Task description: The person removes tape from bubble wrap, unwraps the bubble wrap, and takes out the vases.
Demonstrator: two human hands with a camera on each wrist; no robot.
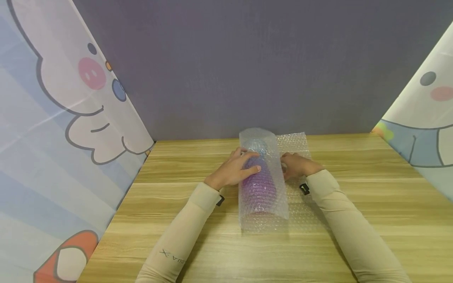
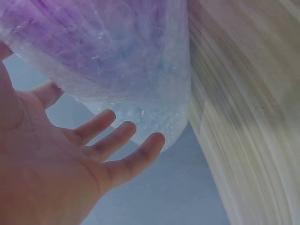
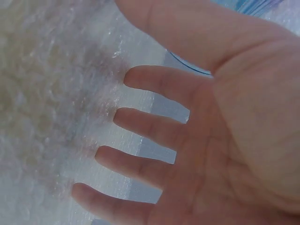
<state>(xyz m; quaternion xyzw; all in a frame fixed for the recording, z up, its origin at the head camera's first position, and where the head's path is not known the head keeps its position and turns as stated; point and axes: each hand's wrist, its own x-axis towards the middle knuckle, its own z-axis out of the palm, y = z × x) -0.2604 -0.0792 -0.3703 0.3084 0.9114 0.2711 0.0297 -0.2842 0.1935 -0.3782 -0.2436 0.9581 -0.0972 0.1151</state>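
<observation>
In the head view: a purple and blue item (image 1: 260,188), apparently lying on the wooden table (image 1: 371,236) with the blue end toward the dark wall (image 1: 247,67), inside bubble wrap (image 1: 282,204). Already done, as a judgement: item covered over the top, with wrap also reaching past the purple end. Probably left: loose part of the wrap (image 1: 302,208), on the table at the right side, not yet brought around the item. So, perhaps about halfway through the wrapping. Left hand (image 1: 233,167) resting upon the covered item, with thumb and forefinger stretched over the wrap. Right hand (image 1: 299,165) at the right border of the covering layer, with fingers somewhat bent; from here alone, impossible to tell about a pinch.

In the left wrist view: left palm, hidden from the head camera, and fingers spread and rather straight beside the wrapped item, without closed grip. Cannot tell about firm contact of each fingertip.

In the right wrist view: right palm and four fingers well spread, with tips close against the bubbly sheet, without visible pinching among them; tip of the thumb outside the picture, therefore impossible to judge. Near the top corner, blue streaks (image 3: 258,5), perhaps belonging to the item, sharper here than through the wrap in the head view.
</observation>
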